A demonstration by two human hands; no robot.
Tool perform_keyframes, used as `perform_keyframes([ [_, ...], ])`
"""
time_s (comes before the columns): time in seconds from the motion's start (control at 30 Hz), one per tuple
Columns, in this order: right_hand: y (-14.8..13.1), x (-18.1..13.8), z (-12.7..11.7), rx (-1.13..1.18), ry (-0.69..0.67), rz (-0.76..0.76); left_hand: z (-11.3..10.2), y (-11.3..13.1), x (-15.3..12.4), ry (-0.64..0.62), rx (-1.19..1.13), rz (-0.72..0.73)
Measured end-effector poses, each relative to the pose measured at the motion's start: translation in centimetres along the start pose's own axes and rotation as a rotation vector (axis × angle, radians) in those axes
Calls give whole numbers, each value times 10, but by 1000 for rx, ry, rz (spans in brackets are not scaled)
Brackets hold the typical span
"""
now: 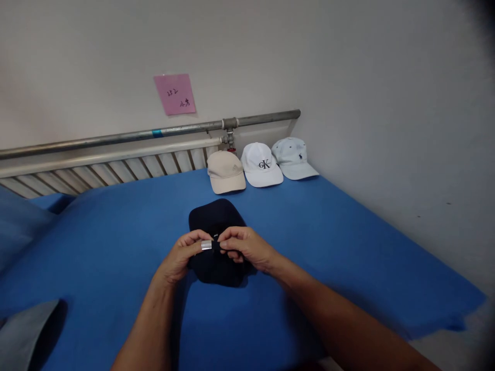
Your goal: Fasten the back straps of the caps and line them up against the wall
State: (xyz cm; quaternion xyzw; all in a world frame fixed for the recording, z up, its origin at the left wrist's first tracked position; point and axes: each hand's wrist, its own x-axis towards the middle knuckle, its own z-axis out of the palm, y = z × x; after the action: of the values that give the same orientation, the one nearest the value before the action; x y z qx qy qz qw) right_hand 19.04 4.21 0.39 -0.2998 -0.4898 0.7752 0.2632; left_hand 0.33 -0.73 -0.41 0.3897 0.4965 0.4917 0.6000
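A dark navy baseball cap (220,270) lies on the blue-covered surface in front of me, its back strap facing up. My left hand (184,253) pinches the silver metal buckle (206,245) of that strap between thumb and fingers. Just to its right, my right hand (243,243) is closed on the dark strap (216,246) beside the buckle. Both hands nearly meet over the cap. Part of the cap is hidden beneath my fingers.
Behind the navy cap stand a beige cap (225,172), a white cap (261,165) and a pale blue cap (294,158) in a row. A radiator (154,166) and metal pipe (116,138) run along the wall. A grey-blue item (25,335) lies at lower left.
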Motion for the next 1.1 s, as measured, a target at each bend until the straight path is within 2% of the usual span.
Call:
perform_keyframes([
  [0.27, -2, -1, -2, 67, -49, 34, 0, -1, 0, -12, 17, -7],
  [0.53, 1, 1, -1, 10, -6, 33, 0, -2, 0, -16, 14, 7],
  [1.1, 3, 1, -3, 85, -47, 30, 1, -3, 1, 0, -70, 17],
])
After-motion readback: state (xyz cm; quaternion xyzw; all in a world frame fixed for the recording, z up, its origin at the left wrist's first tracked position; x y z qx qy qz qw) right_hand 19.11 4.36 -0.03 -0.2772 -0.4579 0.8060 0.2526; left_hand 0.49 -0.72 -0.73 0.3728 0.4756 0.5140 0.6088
